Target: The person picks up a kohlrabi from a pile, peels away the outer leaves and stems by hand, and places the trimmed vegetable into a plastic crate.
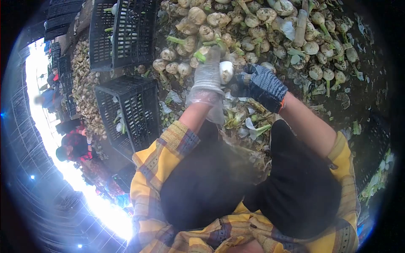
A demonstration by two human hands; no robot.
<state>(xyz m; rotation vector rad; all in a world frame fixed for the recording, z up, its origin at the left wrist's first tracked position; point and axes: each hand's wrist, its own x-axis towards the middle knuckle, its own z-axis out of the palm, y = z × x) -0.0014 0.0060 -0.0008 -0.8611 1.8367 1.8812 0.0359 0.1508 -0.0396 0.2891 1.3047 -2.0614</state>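
White bulb (226,72) between gloved hands (207,76) (265,86) stretched out close together.

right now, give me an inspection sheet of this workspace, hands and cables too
surface: dark ground, littered
job's things: a white bulb, plus a heap of dirty bulbs beyond it
clutter: peel and leaf scraps around the heap
left hand: pale glove, right at the white bulb; grip unclear
right hand: grey glove, near the white bulb; grip unclear
cables: nothing seen
surroundings: black crates and another bulb heap at left; a person in red and dark clothes farther off
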